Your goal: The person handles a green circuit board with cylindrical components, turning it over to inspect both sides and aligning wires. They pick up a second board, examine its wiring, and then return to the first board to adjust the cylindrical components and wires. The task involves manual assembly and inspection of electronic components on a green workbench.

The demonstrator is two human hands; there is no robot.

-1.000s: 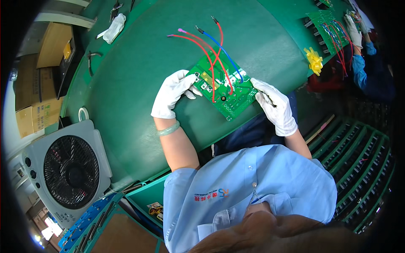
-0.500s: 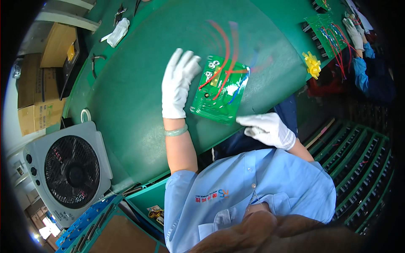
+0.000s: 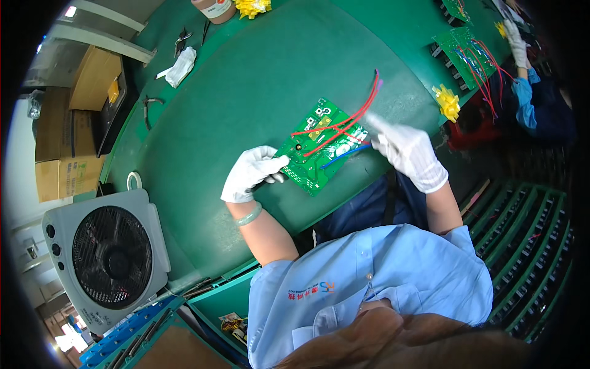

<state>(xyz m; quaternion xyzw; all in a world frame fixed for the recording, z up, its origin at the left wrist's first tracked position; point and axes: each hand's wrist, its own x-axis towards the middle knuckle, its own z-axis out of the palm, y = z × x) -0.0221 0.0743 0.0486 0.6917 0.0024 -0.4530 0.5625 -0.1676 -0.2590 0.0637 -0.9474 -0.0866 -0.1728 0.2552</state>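
Note:
A green circuit board (image 3: 314, 179) with red and blue wires (image 3: 337, 128) lies tilted over the green work mat in front of me. My left hand (image 3: 252, 175), in a white glove, grips the board's left edge, thumb on top and fingers curled at the side. At the board's right side is my right hand (image 3: 410, 154), also gloved, close to the wires. Its fingertips are smeared by motion, so whether they touch a wire cannot be made out. The loose red wire ends point up and to the right.
A box fan (image 3: 114, 255) stands at the left, below cardboard boxes (image 3: 67, 178). Pliers (image 3: 149, 111), a white glove (image 3: 180, 66) and a bottle (image 3: 214, 8) are on the table. Yellow bundles (image 3: 447, 103) lie at its right edge. A co-worker's gloved hand (image 3: 517, 46) is near another wired board (image 3: 470, 58).
My left hand has moved down and closed on the board's left edge. My right hand has risen towards the wires. The board has turned a little, and its wires have swung right.

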